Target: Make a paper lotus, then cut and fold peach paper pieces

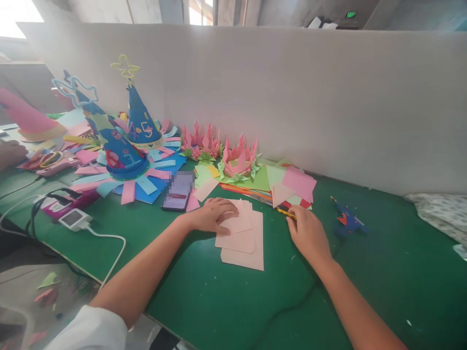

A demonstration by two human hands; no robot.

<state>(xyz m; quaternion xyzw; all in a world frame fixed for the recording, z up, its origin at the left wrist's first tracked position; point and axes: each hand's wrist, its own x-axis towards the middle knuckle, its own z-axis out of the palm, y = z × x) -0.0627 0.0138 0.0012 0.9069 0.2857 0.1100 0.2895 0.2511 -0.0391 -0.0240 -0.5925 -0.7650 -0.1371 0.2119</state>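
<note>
Several sheets of pale pink paper (242, 253) lie overlapped on the green table. My left hand (211, 215) rests on their upper left part, fingers spread, pressing on the top pieces. To the right, my right hand (308, 231) has its fingers closed at the end of a slim yellow-and-black tool (285, 212); its exact kind is hidden. That tool lies beside a pile of coloured paper, with a bright pink sheet (299, 183) on top. Behind my left hand stand two pink and green folded-paper lotus flowers (239, 158).
Blue cone hats (140, 116) with paper strips stand at the left. A phone (178, 192) lies near my left hand. A magenta power strip (69, 204) and white cable (113, 237) are at the left edge. A blue star-like piece (348, 221) lies right. Another person's hand (12, 154) shows far left.
</note>
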